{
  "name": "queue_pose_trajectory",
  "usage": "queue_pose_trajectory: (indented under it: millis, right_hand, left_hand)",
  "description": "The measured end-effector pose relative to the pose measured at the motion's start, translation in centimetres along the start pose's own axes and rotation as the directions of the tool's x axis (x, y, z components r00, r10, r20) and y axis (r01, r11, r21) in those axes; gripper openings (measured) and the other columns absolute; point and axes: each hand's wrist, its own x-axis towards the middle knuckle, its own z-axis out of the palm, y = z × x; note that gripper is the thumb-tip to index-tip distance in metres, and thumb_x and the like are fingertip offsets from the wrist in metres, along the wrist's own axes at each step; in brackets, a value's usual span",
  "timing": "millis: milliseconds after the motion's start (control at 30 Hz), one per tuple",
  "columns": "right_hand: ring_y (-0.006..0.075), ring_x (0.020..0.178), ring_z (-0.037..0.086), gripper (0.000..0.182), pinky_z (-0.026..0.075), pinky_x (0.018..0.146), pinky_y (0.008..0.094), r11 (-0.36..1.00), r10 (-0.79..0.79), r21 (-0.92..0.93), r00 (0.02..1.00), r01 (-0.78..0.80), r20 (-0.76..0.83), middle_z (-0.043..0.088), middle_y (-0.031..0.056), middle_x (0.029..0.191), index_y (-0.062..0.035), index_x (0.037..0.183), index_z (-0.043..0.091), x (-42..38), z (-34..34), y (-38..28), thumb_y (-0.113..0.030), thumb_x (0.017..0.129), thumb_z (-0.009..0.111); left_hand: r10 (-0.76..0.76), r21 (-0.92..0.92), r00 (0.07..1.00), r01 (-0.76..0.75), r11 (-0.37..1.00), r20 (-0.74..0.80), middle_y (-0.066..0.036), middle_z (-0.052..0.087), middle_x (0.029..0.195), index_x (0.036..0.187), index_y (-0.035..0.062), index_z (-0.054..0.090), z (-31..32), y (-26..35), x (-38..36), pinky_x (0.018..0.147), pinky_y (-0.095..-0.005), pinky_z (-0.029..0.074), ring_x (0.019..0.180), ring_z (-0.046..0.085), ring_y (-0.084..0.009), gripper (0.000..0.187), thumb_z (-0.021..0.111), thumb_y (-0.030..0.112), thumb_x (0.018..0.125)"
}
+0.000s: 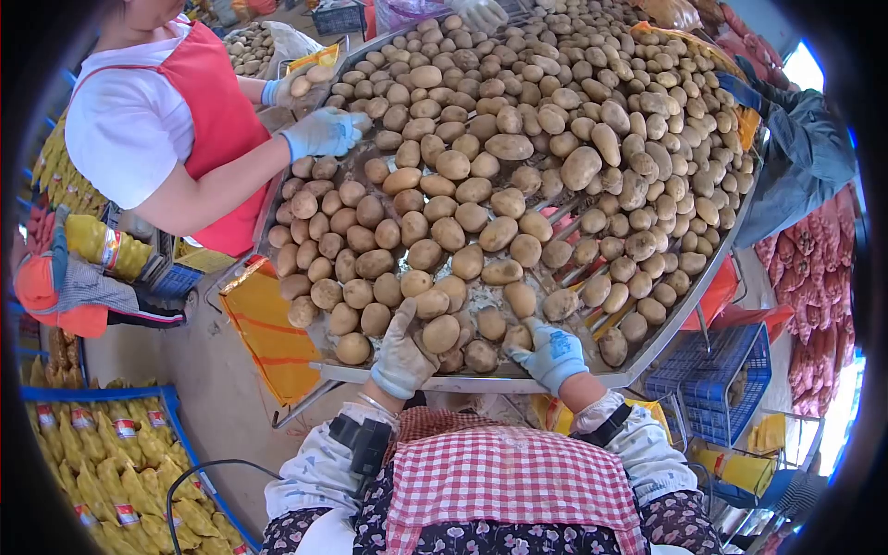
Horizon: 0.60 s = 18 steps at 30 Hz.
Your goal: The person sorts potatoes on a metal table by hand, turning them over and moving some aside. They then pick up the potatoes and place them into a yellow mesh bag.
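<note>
Many brown potatoes (449,233) cover a metal-edged table (481,383). At its near edge, my left hand (404,356), in a dirty white and blue glove, curls around the left side of a potato (441,334). My right hand (549,354), in a light blue glove, rests among the potatoes near the front rim, its fingertips against a potato at its left. The undersides of both hands' fingers are partly hidden by the potatoes and gloves.
A co-worker in a red apron (217,129) reaches over the table from the left. Another person's sleeve (800,139) is at the right. Yellow bags (120,462) fill a blue-rimmed container lower left. Blue crates (717,379) stand lower right.
</note>
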Motion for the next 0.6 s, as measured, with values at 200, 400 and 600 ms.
queue_pose_trajectory:
  millis: [200, 400, 600]
  right_hand:
    - [0.0191, 0.092, 0.063, 0.057, 0.053, 0.075, 0.0308, 0.232, 0.006, 0.970, 0.998, -0.068, 0.068, 0.063, 0.0096, 0.112, -0.0050, 0.134, 0.044, 0.2, -2.6, -0.5, -0.047, 0.095, 0.047]
    - [0.0275, 0.110, 0.059, 0.063, 0.054, 0.084, 0.0422, -0.629, -0.352, 0.669, 0.912, -0.397, 0.210, 0.052, 0.0128, 0.130, -0.0106, 0.138, 0.040, 1.4, -1.0, -0.9, -0.055, 0.093, 0.042]
    - [0.0305, 0.111, 0.058, 0.066, 0.051, 0.088, 0.0447, -0.759, -0.294, 0.582, 0.951, -0.291, 0.093, 0.055, 0.0136, 0.129, -0.0090, 0.138, 0.040, -0.1, -1.9, 1.2, -0.058, 0.093, 0.036]
  left_hand:
    - [0.149, 0.421, 0.987, -0.112, 0.900, -0.056, -0.013, 0.053, 0.129, 0.129, 0.0058, 0.048, 3.3, -1.4, 2.2, 0.096, -0.0385, 0.047, 0.119, 0.054, -0.0269, 0.048, 0.054, 0.037, 0.094]
    - [0.094, 0.847, 0.935, -0.351, 0.399, 0.342, -0.012, 0.045, 0.135, 0.141, 0.0018, 0.033, 4.2, -3.2, 4.4, 0.106, -0.0338, 0.032, 0.125, 0.042, -0.0205, 0.051, 0.042, 0.029, 0.099]
    - [0.091, 0.584, 0.886, -0.220, -0.781, 0.455, -0.019, 0.031, 0.147, 0.142, 0.0070, 0.037, -1.7, 0.9, 2.0, 0.113, -0.0507, 0.015, 0.137, 0.024, -0.0391, 0.065, 0.056, 0.035, 0.086]
